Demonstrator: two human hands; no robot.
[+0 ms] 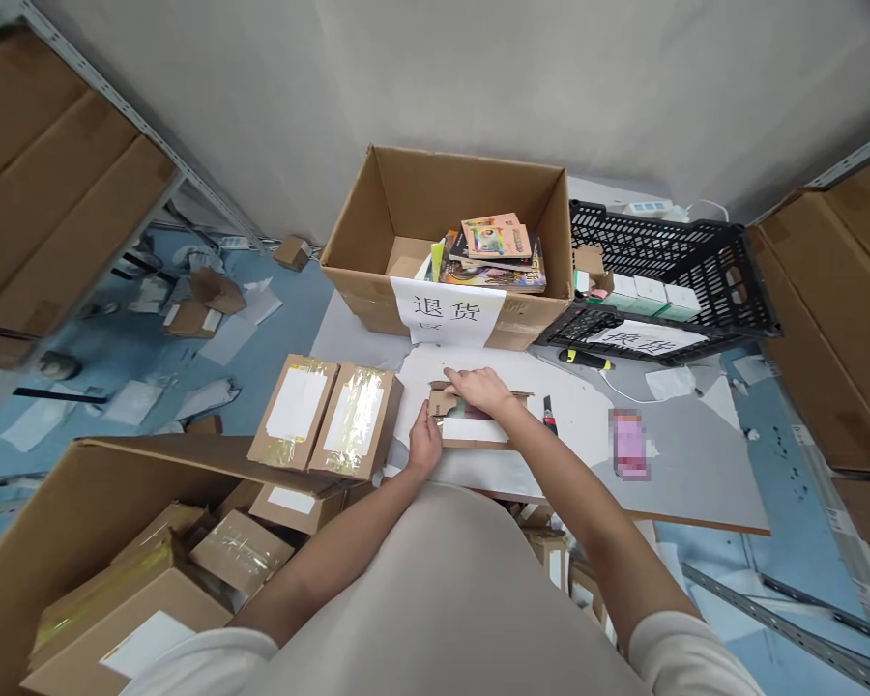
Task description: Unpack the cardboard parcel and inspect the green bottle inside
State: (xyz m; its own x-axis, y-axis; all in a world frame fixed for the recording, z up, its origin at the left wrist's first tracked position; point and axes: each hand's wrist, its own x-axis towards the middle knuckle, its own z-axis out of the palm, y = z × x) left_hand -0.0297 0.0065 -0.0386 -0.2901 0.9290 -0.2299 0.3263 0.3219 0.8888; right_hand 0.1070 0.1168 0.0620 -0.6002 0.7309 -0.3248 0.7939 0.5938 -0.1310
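Note:
A small cardboard box with a white label lies partly opened on the table in front of me. My left hand is closed around its left end, thumb uppermost. Over the box's opening, my right hand reaches in from the right, its fingers bent at the torn flap on the left; their tips are partly hidden. Something greenish and reddish shows inside the box, too covered to name. A red and black box cutter lies just right of the box.
Behind stands a large carton holding books, beside a black crate with small boxes. Two taped parcels sit at left, above a big carton of parcels. A yellow-black cutter and a blurred pink object lie right.

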